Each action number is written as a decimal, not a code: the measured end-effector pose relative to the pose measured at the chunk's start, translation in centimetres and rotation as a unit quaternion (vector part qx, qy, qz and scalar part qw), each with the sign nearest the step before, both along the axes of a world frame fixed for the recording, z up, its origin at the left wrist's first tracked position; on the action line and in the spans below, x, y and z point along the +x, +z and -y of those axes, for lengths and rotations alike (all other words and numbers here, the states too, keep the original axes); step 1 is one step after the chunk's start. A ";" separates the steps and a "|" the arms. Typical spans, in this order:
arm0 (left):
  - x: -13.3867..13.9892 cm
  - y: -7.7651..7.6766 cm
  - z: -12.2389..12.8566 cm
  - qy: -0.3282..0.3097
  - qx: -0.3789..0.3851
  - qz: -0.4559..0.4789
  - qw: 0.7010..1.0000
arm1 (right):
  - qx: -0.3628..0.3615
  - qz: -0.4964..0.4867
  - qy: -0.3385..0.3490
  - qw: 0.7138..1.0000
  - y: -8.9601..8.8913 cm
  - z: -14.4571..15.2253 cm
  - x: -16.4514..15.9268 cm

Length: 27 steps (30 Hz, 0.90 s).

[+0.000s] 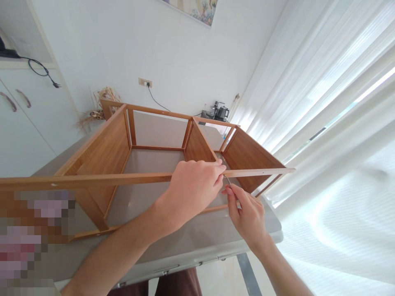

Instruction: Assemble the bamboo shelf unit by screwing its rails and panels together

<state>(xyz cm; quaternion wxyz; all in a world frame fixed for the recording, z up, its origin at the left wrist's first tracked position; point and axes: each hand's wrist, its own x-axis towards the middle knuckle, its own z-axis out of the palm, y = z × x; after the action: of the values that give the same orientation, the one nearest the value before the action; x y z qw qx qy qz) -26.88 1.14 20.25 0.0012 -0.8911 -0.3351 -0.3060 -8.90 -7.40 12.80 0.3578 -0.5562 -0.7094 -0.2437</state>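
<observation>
A wooden shelf frame lies on the table, its long upper rail (123,179) running across the view towards me. My left hand (193,189) is wrapped over this rail where the middle panel (200,142) meets it. Just to the right, my right hand (248,209) pinches a thin metal hex key (228,181) between thumb and fingers. The key's upper end touches the rail's underside beside my left fingertips; the fastener there is too small to make out. Brown end panels stand at the left (103,154) and the right (249,158) of the frame.
The grey table (212,238) has a rounded right corner near the white curtains (333,197). Behind the frame are a black kettle (222,112) and a dried plant bundle (106,96). A white cabinet (27,123) stands left. Pixelation hides the lower left.
</observation>
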 end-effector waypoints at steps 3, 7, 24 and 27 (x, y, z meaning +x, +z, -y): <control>-0.1 -0.1 0.0 -0.001 0.004 0.002 1.000 | -0.005 0.040 0.008 0.999 0.3 -0.3 0.6; -0.1 -0.1 0.0 0.000 0.003 -0.003 1.000 | -0.007 0.070 0.004 0.998 0.9 -0.3 0.7; -0.2 -0.2 0.2 -0.007 -0.004 0.002 1.000 | -0.023 0.225 -0.070 0.972 4.1 1.0 1.7; -0.2 -0.2 0.2 -0.006 0.007 0.000 1.000 | -0.027 0.248 -0.075 0.965 4.7 1.0 2.1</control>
<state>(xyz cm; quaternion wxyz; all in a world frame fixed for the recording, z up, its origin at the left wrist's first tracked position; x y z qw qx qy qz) -27.06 0.96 20.07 0.0050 -0.8931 -0.3275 -0.3085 -6.82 -8.37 17.52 0.1362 -0.5395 -0.7385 -0.3809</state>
